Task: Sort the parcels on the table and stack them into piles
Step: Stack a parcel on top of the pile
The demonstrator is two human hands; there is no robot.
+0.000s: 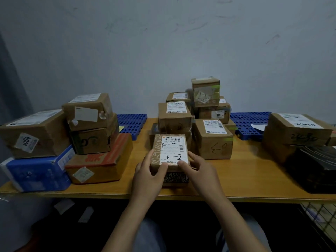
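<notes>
A small brown parcel (170, 148) with a white label marked "3-2" stands at the front middle of the wooden table (245, 179). My left hand (149, 171) grips its left near corner, thumb on top. My right hand (198, 166) grips its right near corner, thumb on the label. Behind it, several cardboard parcels (211, 139) stand bunched and stacked. A pile of larger parcels (91, 124) rises on the left, over a blue parcel (36, 171) and a red-printed box (101, 160). On the right a brown parcel (298, 131) lies on a black one (314, 170).
Blue perforated plastic pallets (132, 122) lie along the back of the table against the grey wall. A white paper sheet (259, 126) rests on the right pallet. A wire basket (320, 220) stands under the table at the right. My knees are below the front edge.
</notes>
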